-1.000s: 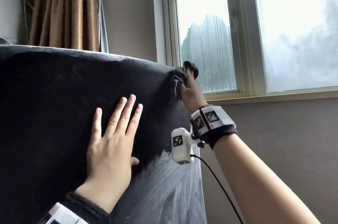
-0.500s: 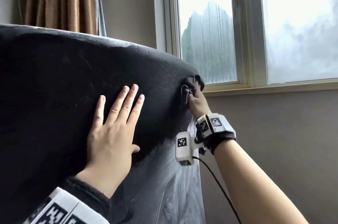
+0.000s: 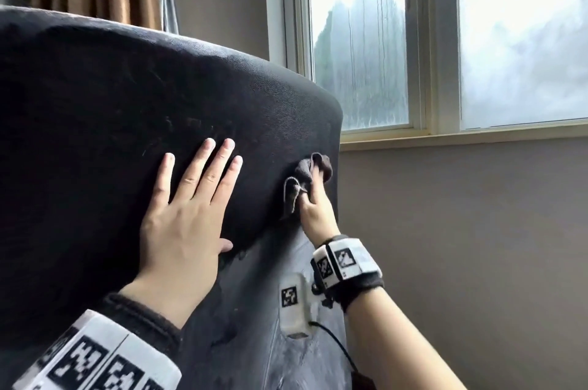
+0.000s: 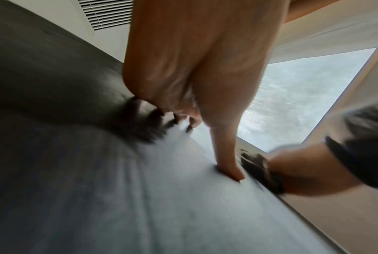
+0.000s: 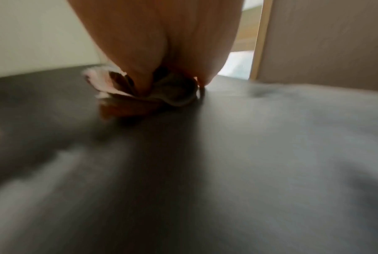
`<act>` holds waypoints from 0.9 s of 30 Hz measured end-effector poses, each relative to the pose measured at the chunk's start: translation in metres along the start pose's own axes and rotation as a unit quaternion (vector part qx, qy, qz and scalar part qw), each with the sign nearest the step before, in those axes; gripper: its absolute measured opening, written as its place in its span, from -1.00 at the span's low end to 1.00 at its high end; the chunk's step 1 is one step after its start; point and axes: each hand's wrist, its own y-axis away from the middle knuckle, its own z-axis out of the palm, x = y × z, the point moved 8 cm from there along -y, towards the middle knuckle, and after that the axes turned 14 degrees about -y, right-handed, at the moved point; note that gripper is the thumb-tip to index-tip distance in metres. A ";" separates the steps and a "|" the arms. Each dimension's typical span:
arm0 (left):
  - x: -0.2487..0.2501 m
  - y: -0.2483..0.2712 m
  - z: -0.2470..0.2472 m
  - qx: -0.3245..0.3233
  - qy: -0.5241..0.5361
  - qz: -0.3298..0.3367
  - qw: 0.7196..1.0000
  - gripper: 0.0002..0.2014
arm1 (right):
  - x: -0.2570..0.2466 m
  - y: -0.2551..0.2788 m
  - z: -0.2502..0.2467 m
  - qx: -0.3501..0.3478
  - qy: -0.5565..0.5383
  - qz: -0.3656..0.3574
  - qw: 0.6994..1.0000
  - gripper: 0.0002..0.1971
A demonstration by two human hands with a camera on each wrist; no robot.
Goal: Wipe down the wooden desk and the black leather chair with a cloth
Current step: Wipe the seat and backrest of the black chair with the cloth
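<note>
Meanwhile, the left hand (image 3: 184, 214) lies flat with fingers spread on the padded black leather chair back (image 3: 95, 109). Near its right edge, the right hand (image 3: 316, 214) grips a crumpled dark grey cloth (image 3: 302, 178) against the leather.

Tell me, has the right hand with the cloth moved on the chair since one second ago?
Yes. The right hand with the cloth has slid down the chair edge, away from its top rim.
</note>
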 end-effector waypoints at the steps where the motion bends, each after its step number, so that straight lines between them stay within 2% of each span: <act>1: -0.003 0.001 0.001 0.002 0.005 -0.004 1.000 0.19 | 0.020 0.014 -0.007 0.023 -0.001 0.021 1.000 -0.38; 3: -0.004 0.004 0.006 -0.009 0.015 -0.008 1.000 0.18 | 0.067 0.047 -0.026 0.059 -0.001 0.095 0.994 -0.42; 6: -0.001 0.003 0.006 -0.015 0.018 -0.011 1.000 0.19 | 0.099 0.064 -0.038 0.043 0.040 0.179 0.982 -0.44; 8: 0.002 0.002 0.004 -0.002 0.037 -0.015 0.999 0.21 | 0.074 0.043 -0.029 0.012 0.048 0.150 0.987 -0.43; 11: 0.000 0.002 0.007 0.008 0.045 -0.020 0.999 0.22 | 0.011 0.009 0.003 -0.038 0.020 0.036 0.998 -0.38; 13: -0.002 0.002 0.008 -0.002 0.035 -0.020 0.999 0.20 | 0.009 0.010 0.008 -0.031 0.001 0.020 0.999 -0.36; 15: -0.002 0.004 0.009 -0.035 0.003 -0.016 0.999 0.16 | 0.044 0.031 -0.005 -0.001 0.006 0.054 0.999 -0.40; 17: 0.003 0.005 0.006 -0.035 -0.007 -0.015 0.999 0.08 | 0.091 0.067 -0.022 0.033 0.011 0.133 0.990 -0.43; 19: 0.009 0.005 0.005 -0.031 -0.006 -0.013 0.999 0.04 | 0.121 0.092 -0.030 0.031 0.023 0.210 0.977 -0.42; 20: 0.010 0.005 0.004 -0.031 -0.002 -0.013 0.999 0.03 | 0.121 0.095 -0.028 0.020 0.027 0.227 0.973 -0.42; 22: 0.010 0.006 0.003 -0.027 0.004 -0.011 1.000 0.03 | 0.096 0.084 -0.017 -0.001 0.022 0.193 0.981 -0.42; 25: 0.010 0.005 0.001 -0.012 0.005 -0.011 1.000 0.03 | 0.020 0.062 0.023 -0.067 0.032 0.030 0.997 -0.37; 27: 0.010 0.005 0.003 -0.021 -0.004 -0.005 1.000 0.03 | -0.003 0.064 0.042 -0.083 0.033 -0.042 0.995 -0.29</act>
